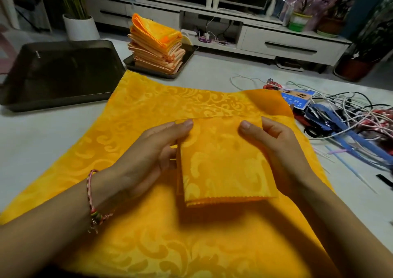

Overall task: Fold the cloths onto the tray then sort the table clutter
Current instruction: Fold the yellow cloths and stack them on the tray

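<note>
A folded yellow patterned cloth (pixel 223 160) is held just above a larger unfolded yellow cloth (pixel 119 133) spread on the table. My left hand (pixel 148 154) grips the folded cloth's left edge, thumb on top and fingers underneath. My right hand (pixel 278 148) grips its right edge the same way. At the back, a small dark tray (pixel 131 64) carries a tall stack of folded orange-yellow cloths (pixel 156 45). A larger dark tray (pixel 61 73) sits at the back left with nothing in it.
To the right lies a tangle of white cables (pixel 350 111), blue straps (pixel 340 126), a blue-and-white packet (pixel 295 98) and red items (pixel 273 85). Beyond the table stand a TV cabinet (pixel 287 43) and a white plant pot (pixel 80 27).
</note>
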Demonstrator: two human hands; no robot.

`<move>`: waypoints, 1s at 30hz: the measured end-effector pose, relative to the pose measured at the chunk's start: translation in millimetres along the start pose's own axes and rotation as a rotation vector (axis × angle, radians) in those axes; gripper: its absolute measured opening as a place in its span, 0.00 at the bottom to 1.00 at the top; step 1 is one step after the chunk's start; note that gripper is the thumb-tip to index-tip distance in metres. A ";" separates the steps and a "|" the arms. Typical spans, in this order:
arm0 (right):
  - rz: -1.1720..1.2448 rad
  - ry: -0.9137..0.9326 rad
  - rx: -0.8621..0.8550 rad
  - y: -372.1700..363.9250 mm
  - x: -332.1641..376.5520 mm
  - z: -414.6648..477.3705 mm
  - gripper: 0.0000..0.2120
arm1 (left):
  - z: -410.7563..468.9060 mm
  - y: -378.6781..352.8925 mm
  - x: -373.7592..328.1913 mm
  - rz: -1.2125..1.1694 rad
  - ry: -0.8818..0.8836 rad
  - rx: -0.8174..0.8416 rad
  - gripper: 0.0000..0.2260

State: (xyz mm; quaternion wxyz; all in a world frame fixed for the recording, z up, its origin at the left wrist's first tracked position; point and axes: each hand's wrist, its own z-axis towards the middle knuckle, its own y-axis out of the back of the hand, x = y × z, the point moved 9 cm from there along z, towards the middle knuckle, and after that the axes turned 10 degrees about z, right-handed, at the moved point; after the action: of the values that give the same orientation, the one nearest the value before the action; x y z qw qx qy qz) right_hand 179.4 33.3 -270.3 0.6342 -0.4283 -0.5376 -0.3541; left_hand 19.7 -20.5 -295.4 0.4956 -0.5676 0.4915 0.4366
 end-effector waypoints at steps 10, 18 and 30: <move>0.004 -0.364 0.177 -0.9 -32.2 -5.6 0.18 | -3.2 -13.2 22.6 0.146 0.127 0.185 0.33; -0.021 -0.246 0.074 1.9 -38.3 -7.2 0.12 | 6.1 11.4 5.1 0.261 -0.106 -0.127 0.09; -0.026 -0.136 0.089 -8.8 -35.8 -7.4 0.23 | 10.0 8.3 18.3 0.020 0.096 0.063 0.28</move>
State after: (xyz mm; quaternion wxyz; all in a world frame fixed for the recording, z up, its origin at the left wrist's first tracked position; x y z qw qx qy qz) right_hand 168.1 22.8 -304.6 0.6100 -0.4157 -0.6001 -0.3084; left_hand 13.8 -13.1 -315.8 0.4847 -0.5671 0.5339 0.3980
